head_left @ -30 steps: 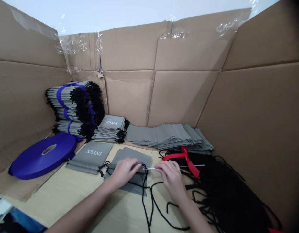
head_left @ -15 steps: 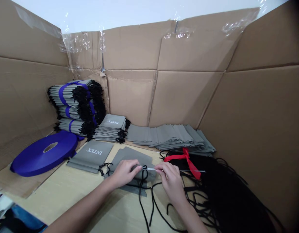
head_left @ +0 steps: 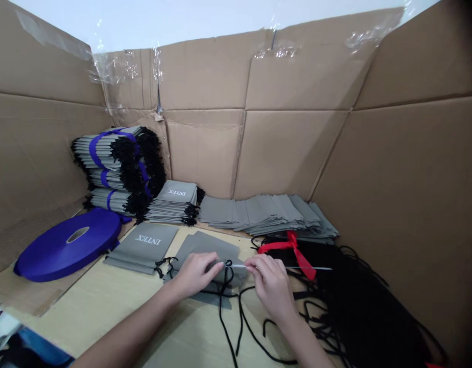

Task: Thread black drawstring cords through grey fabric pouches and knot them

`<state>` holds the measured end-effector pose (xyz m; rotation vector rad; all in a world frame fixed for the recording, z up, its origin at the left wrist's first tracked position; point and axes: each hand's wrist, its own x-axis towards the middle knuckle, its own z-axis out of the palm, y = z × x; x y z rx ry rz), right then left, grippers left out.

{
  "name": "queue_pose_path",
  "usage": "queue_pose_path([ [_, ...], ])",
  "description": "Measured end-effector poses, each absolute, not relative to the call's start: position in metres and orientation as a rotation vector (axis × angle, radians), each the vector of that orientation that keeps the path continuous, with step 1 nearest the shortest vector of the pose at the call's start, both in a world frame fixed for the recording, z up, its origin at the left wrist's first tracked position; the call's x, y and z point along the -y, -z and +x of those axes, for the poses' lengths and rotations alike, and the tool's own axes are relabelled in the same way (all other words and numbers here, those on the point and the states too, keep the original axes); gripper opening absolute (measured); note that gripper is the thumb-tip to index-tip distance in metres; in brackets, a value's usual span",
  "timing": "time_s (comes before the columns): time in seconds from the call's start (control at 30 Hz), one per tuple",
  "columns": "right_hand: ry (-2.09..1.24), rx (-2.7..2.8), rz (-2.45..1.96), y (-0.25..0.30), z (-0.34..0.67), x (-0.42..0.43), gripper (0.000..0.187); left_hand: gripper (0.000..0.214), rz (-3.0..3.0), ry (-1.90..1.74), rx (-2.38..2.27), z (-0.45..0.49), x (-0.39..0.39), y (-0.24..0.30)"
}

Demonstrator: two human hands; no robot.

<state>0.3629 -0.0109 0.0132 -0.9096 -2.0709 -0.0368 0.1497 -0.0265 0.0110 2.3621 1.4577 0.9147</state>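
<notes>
My left hand [head_left: 195, 275] pinches the edge of a grey fabric pouch [head_left: 241, 277], thumb against forefinger. A black cord [head_left: 221, 307] loops at the pinch and trails down over the table. My right hand [head_left: 269, 281] is closed on a thin metal rod [head_left: 314, 268], which runs level from the loop out past the knuckles to the right. How the rod's tip meets the cord is too small to tell. More flat grey pieces [head_left: 216, 244] lie under and behind my hands.
Left stand a purple ribbon roll [head_left: 40, 250], strapped pouch bundles [head_left: 105, 153], a pouch stack [head_left: 178, 191] and printed pouches [head_left: 149, 240]. Behind lies a row of grey pouches [head_left: 259, 212]. Black cords [head_left: 358, 306] with a red tie [head_left: 293, 248] lie right. Cardboard walls [head_left: 289, 153] enclose the table.
The rod's far end has shifted slightly to the right along with small motion of my right hand. My left hand keeps its pinch. The view has moved a little.
</notes>
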Motion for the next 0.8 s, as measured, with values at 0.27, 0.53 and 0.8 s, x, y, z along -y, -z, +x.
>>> queue_pose_path([
  [0.27, 0.136, 2.124, -0.882, -0.0175, 0.3667, 0.0117, 0.019, 0.029, 2.419, -0.904, -1.456, 0.1498, 0.0288, -0.0115],
  [0.53, 0.173, 2.144, -0.866, -0.0160, 0.3674, 0.0110, 0.022, 0.029, 2.442, -0.897, -1.439, 0.1506, 0.0294, -0.0132],
  [0.8, 0.136, 2.110, -0.896, -0.0153, 0.3658, 0.0125, 0.022, 0.028, 2.399, -0.910, -1.416, 0.1504, 0.0308, -0.0165],
])
